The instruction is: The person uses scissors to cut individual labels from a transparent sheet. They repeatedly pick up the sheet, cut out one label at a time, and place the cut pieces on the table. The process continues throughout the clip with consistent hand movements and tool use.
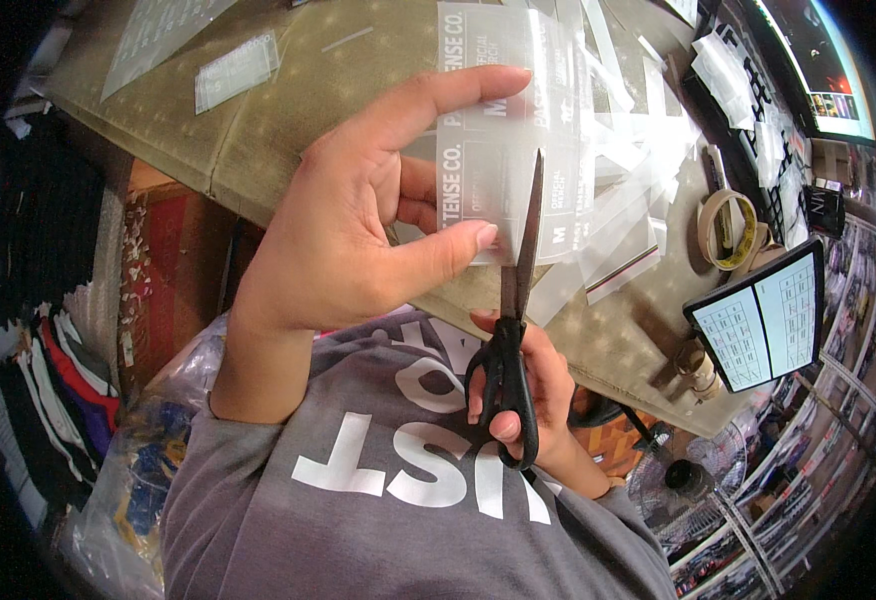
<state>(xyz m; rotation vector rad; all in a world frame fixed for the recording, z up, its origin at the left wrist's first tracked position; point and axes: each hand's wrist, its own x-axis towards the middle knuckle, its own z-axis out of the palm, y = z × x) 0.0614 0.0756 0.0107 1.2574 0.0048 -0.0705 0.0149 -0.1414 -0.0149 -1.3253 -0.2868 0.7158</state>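
My left hand (338, 220) holds a translucent film sheet (513, 110) with white printing, its fingers behind the sheet and its thumb at the lower edge. The index finger stretches across the front. A pair of scissors (503, 375) with black handles is in my right hand (550, 385), with fingers and thumb in the loops. One blade lies in front of the sheet, pointing away from me. The other blade runs up to the sheet's lower edge, where its tip is hidden. The sheet's far part lies toward the tabletop.
Cut film strips and pieces (623, 190) lie on the table (358, 50) to the right. A smaller printed film piece (238, 72) is at the far left. Tape rolls (730, 230), a tablet (761, 318), a keyboard (723, 80) and a fan (688, 480) stand right. Folded dark garments (43, 220) are stacked left.
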